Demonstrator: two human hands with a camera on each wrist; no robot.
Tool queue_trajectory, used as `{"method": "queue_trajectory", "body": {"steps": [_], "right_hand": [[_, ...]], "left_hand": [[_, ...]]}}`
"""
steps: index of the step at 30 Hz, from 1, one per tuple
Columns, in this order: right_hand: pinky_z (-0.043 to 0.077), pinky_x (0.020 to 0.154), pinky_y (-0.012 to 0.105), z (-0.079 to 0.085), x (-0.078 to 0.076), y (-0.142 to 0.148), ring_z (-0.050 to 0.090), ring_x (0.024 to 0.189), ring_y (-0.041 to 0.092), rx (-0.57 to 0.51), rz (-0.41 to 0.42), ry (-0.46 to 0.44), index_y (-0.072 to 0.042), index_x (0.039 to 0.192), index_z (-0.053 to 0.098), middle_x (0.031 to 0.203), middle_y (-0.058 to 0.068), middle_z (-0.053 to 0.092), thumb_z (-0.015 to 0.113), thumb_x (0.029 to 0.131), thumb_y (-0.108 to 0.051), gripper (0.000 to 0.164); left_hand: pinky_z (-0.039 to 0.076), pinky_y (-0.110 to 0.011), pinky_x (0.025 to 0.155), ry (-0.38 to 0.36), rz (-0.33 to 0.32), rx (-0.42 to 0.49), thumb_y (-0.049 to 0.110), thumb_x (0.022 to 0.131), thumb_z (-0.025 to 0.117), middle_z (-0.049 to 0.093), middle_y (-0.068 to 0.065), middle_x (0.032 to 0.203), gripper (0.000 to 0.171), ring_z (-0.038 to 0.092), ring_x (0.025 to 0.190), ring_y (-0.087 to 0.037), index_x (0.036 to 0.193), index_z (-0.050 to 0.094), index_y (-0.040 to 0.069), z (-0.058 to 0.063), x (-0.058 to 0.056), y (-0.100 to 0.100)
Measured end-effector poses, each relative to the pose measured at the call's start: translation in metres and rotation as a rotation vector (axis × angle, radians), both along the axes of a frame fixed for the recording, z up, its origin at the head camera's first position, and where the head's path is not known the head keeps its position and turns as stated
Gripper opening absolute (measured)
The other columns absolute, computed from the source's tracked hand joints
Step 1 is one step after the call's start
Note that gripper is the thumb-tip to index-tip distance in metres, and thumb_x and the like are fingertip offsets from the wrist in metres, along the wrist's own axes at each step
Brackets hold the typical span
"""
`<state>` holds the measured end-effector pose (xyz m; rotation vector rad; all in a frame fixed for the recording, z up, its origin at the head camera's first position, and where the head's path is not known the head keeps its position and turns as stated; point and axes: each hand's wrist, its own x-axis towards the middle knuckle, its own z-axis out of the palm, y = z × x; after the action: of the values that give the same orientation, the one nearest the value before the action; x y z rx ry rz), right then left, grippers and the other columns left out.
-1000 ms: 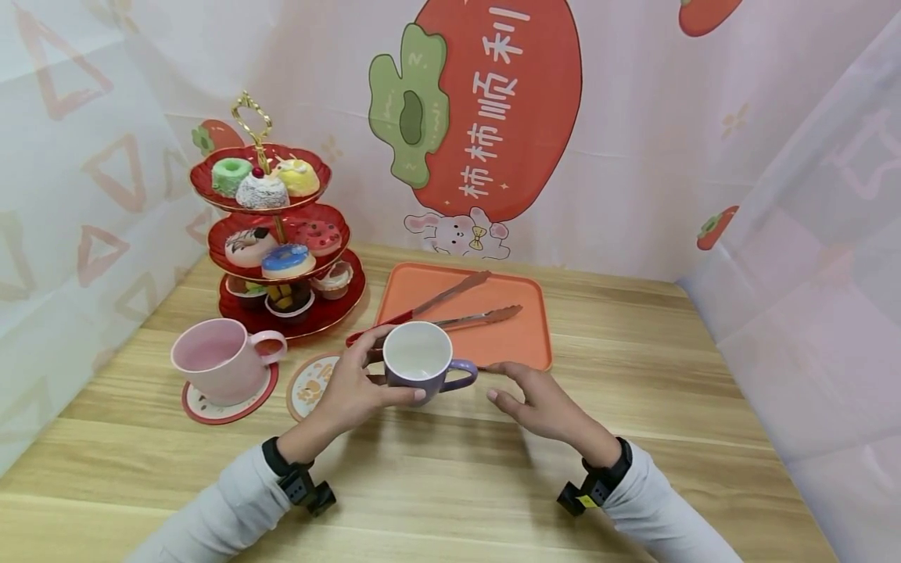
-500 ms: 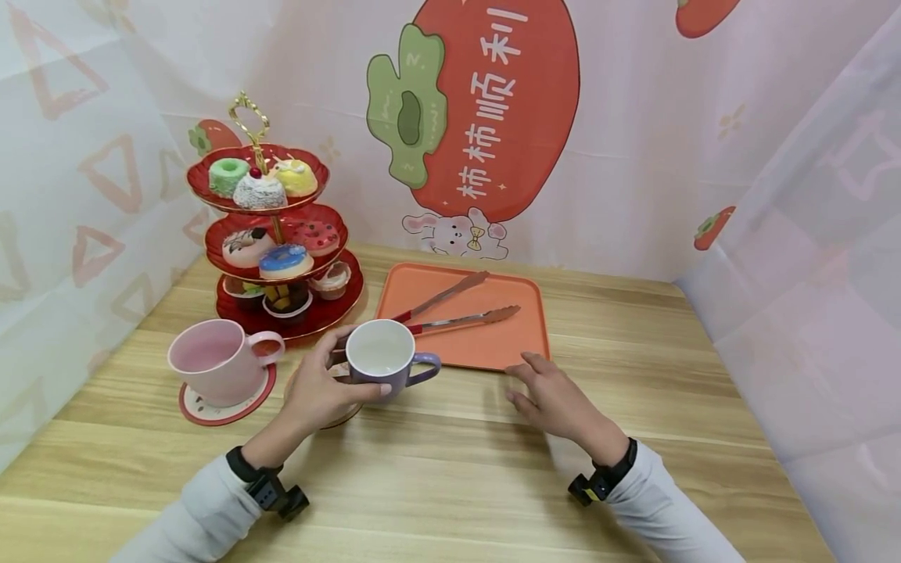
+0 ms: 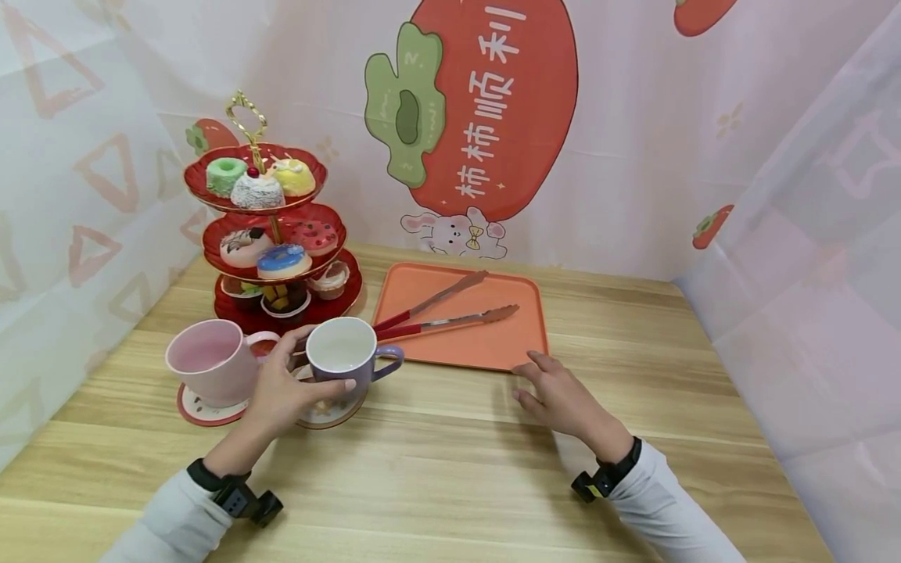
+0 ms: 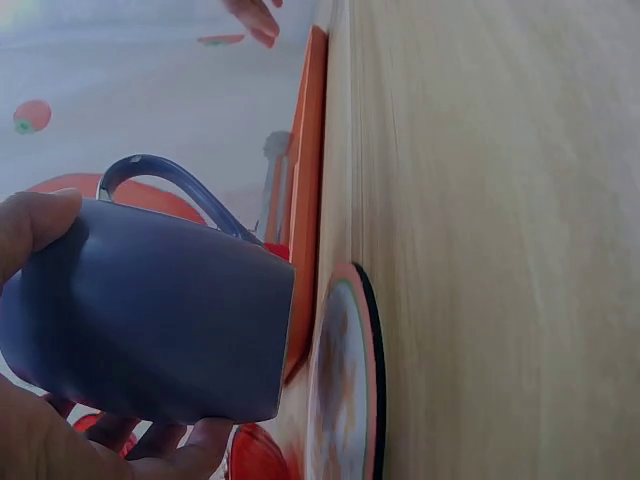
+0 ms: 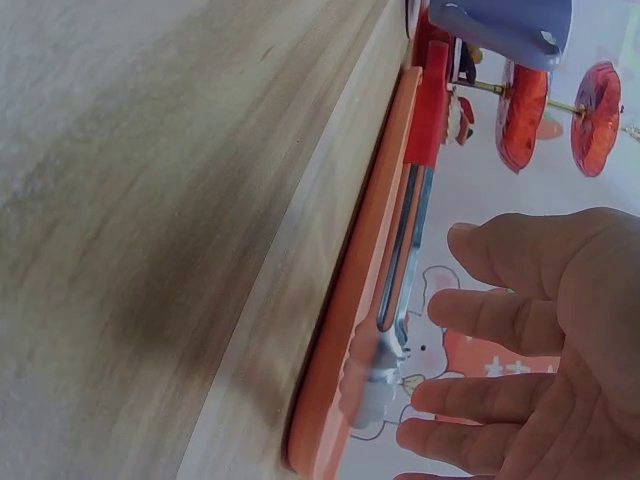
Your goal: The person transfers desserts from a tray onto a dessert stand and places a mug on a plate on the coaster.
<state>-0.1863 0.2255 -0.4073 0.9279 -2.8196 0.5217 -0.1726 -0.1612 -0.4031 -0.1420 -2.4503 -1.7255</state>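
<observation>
My left hand [image 3: 278, 395] holds a purple mug [image 3: 341, 360] with a white inside, thumb on the near side and fingers round the far side. The mug's handle points right. Under it lies a round coaster [image 3: 327, 417] with an orange pattern, partly covered by mug and hand. In the left wrist view a gap shows between the tilted mug [image 4: 150, 310] and the coaster [image 4: 342, 385]. My right hand [image 3: 566, 403] hovers with loosely spread fingers by the front right corner of an orange tray [image 3: 486, 353], holding nothing, as the right wrist view confirms.
A pink mug [image 3: 221, 371] stands on a red-rimmed coaster [image 3: 200, 412] at left, close beside my left hand. Behind it rises a three-tier red stand [image 3: 352, 291] with several cakes and doughnuts. Red-handled tongs [image 3: 461, 320] lie spread on the tray. Printed cloth walls enclose the table.
My left hand has carried the purple mug leftward, from in front of the tray to over the patterned coaster. My right hand has drawn away from the mug, slightly to the right.
</observation>
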Motion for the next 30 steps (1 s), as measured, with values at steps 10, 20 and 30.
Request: {"method": "queue_trajectory", "body": {"steps": [10,20,30], "right_hand": [[0.039,0.089,0.054,0.001,-0.001,0.001,0.043,0.118,0.045,0.014,-0.001,-0.030,0.003,0.112,0.061,0.121,0.031,0.050,0.069,0.085,-0.015,0.033],[0.039,0.088,0.055,0.001,0.000,0.001,0.045,0.115,0.045,0.025,-0.009,-0.038,0.003,0.113,0.060,0.121,0.031,0.050,0.070,0.084,-0.015,0.036],[0.039,0.087,0.057,0.001,0.002,0.003,0.047,0.113,0.046,0.066,-0.021,-0.080,0.001,0.116,0.059,0.123,0.031,0.048,0.069,0.085,-0.020,0.039]], "left_hand": [[0.034,-0.056,0.093,-0.030,0.044,-0.015,0.017,0.066,0.086,0.044,-0.018,0.123,0.088,0.045,0.110,-0.035,0.136,0.036,0.002,-0.002,0.004,-0.016],[0.032,-0.053,0.092,-0.063,0.064,-0.057,0.010,0.067,0.084,0.040,-0.022,0.126,0.088,0.041,0.111,-0.036,0.135,0.030,-0.004,-0.001,0.007,-0.024],[0.031,-0.056,0.093,-0.079,0.000,-0.088,0.011,0.069,0.083,0.037,-0.025,0.129,0.090,0.039,0.114,-0.040,0.137,0.025,-0.005,0.001,0.007,-0.026]]}}
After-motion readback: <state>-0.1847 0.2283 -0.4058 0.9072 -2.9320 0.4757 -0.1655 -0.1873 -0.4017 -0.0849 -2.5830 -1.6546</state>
